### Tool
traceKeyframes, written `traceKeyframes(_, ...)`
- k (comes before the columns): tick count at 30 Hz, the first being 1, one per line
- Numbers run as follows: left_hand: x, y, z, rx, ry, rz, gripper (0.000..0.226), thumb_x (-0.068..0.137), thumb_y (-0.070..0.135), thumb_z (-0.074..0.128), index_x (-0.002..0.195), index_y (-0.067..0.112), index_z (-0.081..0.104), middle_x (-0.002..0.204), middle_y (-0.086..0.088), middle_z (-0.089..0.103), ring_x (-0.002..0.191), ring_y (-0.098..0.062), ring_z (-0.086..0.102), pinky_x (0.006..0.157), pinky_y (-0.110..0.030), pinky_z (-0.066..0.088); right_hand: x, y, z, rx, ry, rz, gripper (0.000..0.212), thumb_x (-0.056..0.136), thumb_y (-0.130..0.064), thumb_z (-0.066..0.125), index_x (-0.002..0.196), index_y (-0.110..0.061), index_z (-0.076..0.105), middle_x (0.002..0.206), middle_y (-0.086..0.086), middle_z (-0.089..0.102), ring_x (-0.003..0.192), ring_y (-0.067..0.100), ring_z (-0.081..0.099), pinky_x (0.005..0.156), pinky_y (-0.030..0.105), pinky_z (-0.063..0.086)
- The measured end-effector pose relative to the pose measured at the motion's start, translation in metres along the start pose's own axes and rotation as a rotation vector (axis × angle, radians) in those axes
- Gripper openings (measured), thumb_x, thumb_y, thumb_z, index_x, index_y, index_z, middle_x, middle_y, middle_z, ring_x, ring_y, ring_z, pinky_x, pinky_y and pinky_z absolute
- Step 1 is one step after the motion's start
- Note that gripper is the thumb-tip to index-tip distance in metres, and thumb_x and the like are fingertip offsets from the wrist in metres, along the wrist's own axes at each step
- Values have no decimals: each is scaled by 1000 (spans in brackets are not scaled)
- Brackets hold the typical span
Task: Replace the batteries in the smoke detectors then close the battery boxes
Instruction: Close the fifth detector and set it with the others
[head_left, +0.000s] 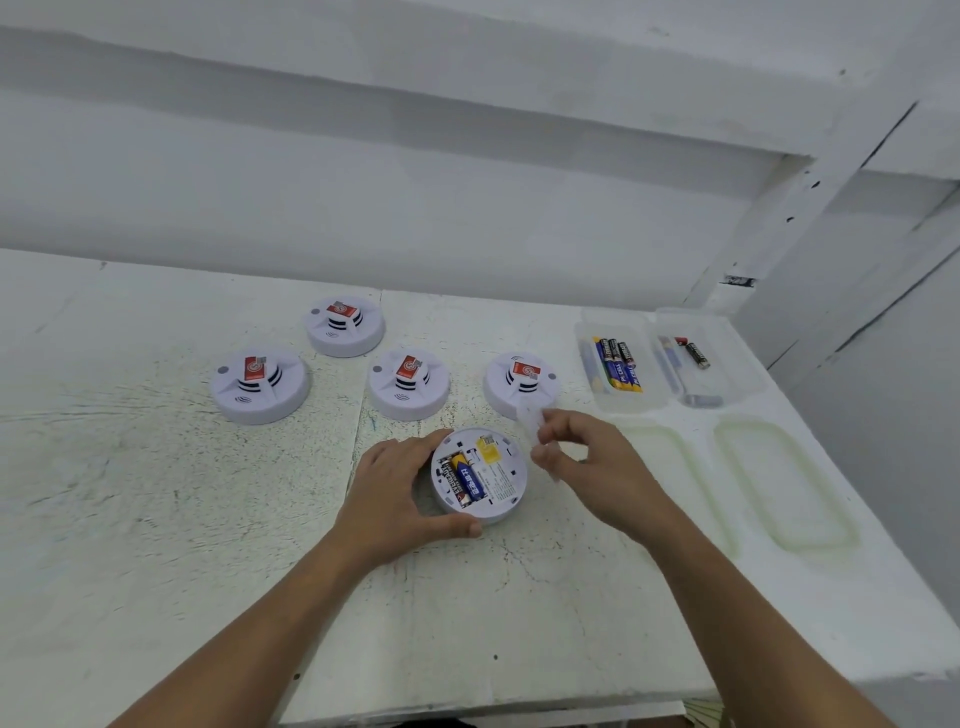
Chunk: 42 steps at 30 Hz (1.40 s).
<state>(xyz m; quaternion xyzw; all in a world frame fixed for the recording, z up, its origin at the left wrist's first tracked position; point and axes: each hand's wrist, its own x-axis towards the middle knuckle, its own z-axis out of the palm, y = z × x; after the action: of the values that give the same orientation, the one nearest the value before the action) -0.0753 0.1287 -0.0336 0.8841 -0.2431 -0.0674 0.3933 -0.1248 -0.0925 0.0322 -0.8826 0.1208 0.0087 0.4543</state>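
Observation:
A white round smoke detector (501, 480) lies upside down on the table, its battery box open with a black battery and a blue battery (470, 480) side by side inside. My left hand (400, 486) grips its left rim. My right hand (592, 462) holds the white battery cover (535, 423) in its fingertips just right of and above the detector. Several other detectors stand face up behind: (260, 384), (344, 325), (409, 383), (522, 382).
Two clear plastic boxes sit at the back right: the left box (621, 358) holds several blue and black batteries, the right box (706, 358) a few. Their two lids (784, 483) lie in front. The table's right edge runs close by.

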Motion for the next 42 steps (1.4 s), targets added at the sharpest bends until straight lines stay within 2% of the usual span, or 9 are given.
traceKeyframes(3, 0, 1, 0, -6, 12, 0, 105, 42, 87, 60, 135, 41, 43, 107, 34, 47, 107, -3, 41, 99, -24, 22, 5, -12, -2, -207, -169, -136, 11, 84, -26, 67, 85, -28, 57, 134, -20, 50, 114, 5, 50, 91, 26, 40)
traceKeyframes(7, 1, -2, 1, -18, 20, 18, 103, 42, 87, 63, 133, 42, 44, 108, 34, 50, 107, -3, 45, 102, -26, 25, 11, -26, 4, -425, -361, -316, 14, 86, -19, 65, 96, -16, 56, 143, -12, 44, 127, 7, 41, 94, 18, 31)
traceKeyframes(14, 4, -5, 2, -43, 7, 28, 106, 37, 90, 60, 131, 45, 44, 108, 31, 53, 104, 0, 47, 100, -25, 25, 24, -40, 14, -706, -572, -439, 12, 87, -10, 59, 99, -8, 59, 149, -8, 38, 133, 12, 37, 104, 27, 34)
traceKeyframes(18, 4, -5, 2, -54, 5, 31, 103, 36, 92, 58, 129, 52, 37, 108, 32, 52, 103, 7, 44, 100, -23, 23, 28, -41, 16, -733, -593, -430, 11, 86, -10, 61, 97, -12, 58, 148, -11, 39, 132, 13, 39, 103, 34, 39)
traceKeyframes(25, 7, -7, 3, -43, 14, 45, 109, 36, 90, 60, 134, 45, 41, 110, 29, 54, 103, 18, 40, 101, -23, 22, 28, -39, 15, -681, -599, -436, 20, 85, -8, 61, 95, -21, 51, 141, -10, 47, 122, 18, 48, 97, 37, 44)
traceKeyframes(27, 6, -7, 3, -44, 21, 51, 108, 37, 89, 60, 133, 46, 40, 111, 29, 55, 103, 18, 40, 100, -19, 20, 28, -38, 14, -669, -602, -436, 27, 84, -7, 61, 106, -21, 56, 141, -10, 46, 123, 17, 48, 96, 37, 44)
traceKeyframes(31, 6, -8, 4, -50, 21, 50, 110, 36, 87, 63, 134, 43, 42, 112, 27, 57, 105, 17, 40, 100, -14, 16, 26, -37, 15, -668, -638, -465, 57, 86, -2, 56, 133, -34, 50, 150, -11, 35, 138, 8, 30, 108, 27, 32)
traceKeyframes(36, 6, -9, 5, -42, 24, 49, 108, 38, 83, 67, 135, 43, 42, 114, 25, 57, 107, 15, 41, 101, -12, 14, 23, -31, 15, -677, -657, -567, 46, 97, -13, 48, 140, -30, 44, 156, -8, 21, 145, 5, 10, 111, 18, 17)
traceKeyframes(42, 7, -7, 5, -39, 30, 46, 107, 37, 83, 67, 134, 44, 42, 114, 29, 55, 107, 17, 40, 102, -15, 16, 23, -17, 20, -639, -599, -615, 40, 99, -23, 47, 139, -28, 46, 156, -8, 20, 146, 7, 9, 108, 14, 13)
